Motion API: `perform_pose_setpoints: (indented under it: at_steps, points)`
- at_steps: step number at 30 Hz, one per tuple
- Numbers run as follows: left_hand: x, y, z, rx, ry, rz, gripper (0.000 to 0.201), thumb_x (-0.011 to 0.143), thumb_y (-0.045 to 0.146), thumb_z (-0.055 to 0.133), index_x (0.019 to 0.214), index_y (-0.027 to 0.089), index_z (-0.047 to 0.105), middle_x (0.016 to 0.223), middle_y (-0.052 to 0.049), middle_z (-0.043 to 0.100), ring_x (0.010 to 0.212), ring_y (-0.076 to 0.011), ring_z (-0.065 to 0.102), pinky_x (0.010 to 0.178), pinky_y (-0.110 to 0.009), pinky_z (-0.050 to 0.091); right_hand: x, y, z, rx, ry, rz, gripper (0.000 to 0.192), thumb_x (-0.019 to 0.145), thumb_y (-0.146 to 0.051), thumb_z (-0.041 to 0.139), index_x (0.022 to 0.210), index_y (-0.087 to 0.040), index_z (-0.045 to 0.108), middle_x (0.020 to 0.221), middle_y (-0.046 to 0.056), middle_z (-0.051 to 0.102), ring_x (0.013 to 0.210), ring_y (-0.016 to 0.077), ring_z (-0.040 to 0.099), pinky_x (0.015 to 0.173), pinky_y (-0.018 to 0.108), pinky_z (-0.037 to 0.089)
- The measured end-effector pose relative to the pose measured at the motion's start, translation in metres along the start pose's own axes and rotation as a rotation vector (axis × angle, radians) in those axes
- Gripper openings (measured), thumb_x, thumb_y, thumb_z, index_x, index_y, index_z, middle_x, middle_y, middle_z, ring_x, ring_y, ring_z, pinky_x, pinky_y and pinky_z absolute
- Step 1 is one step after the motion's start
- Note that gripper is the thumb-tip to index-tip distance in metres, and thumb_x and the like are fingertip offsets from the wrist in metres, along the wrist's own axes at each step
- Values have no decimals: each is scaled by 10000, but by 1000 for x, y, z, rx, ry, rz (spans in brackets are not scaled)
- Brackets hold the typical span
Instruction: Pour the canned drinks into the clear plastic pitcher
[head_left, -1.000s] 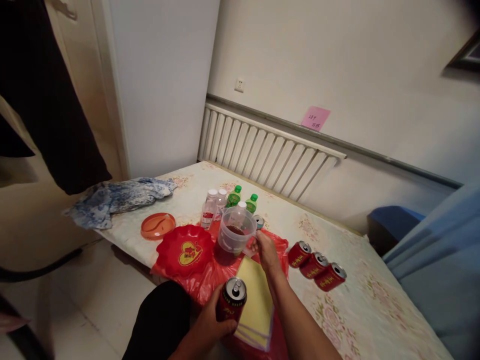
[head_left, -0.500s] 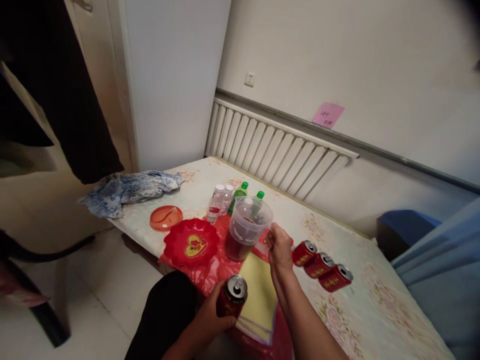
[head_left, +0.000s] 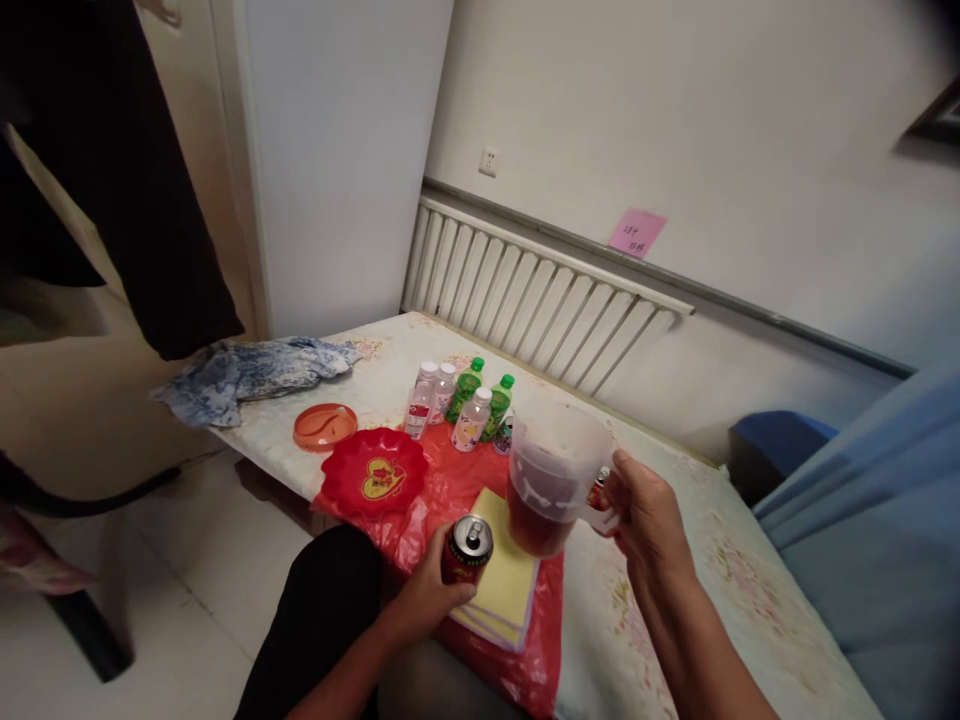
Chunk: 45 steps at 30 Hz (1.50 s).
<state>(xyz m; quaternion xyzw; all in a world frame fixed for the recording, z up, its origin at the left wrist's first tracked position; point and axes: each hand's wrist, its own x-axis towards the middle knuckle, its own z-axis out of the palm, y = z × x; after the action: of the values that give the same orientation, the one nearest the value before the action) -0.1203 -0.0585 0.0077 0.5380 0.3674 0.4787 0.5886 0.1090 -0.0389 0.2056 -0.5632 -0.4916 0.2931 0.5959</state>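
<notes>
— What do the hands hold, seen from the head camera?

— The right hand [head_left: 649, 515] is wrapped around the handle of a clear plastic pitcher [head_left: 551, 475], lifted off the table and roughly upright, with dark reddish-brown drink in its lower part. The left hand [head_left: 427, 600] is clamped around a red can [head_left: 466, 550], which stands upright with its silver top showing.

— And what lies around those grips?

— Right beside the can, on the pitcher's side, is a stack of yellow sheets [head_left: 510, 585] lying on a red plastic bag [head_left: 450, 490]. The pitcher hangs just above the far edge of that stack. Beyond the can sits a red dish [head_left: 373, 478] with a yellow heart, and further off an orange plate [head_left: 325, 426]. Behind the pitcher stands a cluster of small bottles [head_left: 459, 402], some green-capped, some white-capped. A blue patterned cloth [head_left: 247, 372] lies at the far corner of the table [head_left: 675, 610], well apart from both hands. Another red can peeks out between pitcher and right hand, mostly hidden
</notes>
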Motion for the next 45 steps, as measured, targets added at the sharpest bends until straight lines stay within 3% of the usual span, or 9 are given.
perform_pose_setpoints:
  at_steps: [8,16,26,45]
  points:
    - [18,7,30,7,37,36,750,589,98,676,1283,193,408,1279,-95,566,1249,-286,495,1099,-435,340,-35,-23,-58,-164,-34,108,479,746,-553,612,456,-206,456,415,-35,429,424,105,361,454,261,277]
    - [23,9,42,80,44,48,705,580,68,684,1234,191,451,1260,-84,574,1254,-277,490,1109,-424,338,-56,-19,-85,-291,-91,209,554,660,-685,623,459,-228,383,408,-63,332,426,86,256,451,250,191]
    - [24,1,47,133,21,75,708,595,55,684,1241,191,431,1277,-91,561,1237,-269,505,1106,-435,339,-59,3,-95,-409,-209,200,501,745,-622,580,529,-228,358,496,-66,291,483,93,217,453,247,173]
    - [23,-12,47,168,16,132,698,591,28,691,1232,193,469,1227,-77,591,1165,-253,549,1042,-409,404,-54,14,-92,-588,-344,152,481,809,-596,526,551,-222,368,527,-55,274,504,107,234,456,249,175]
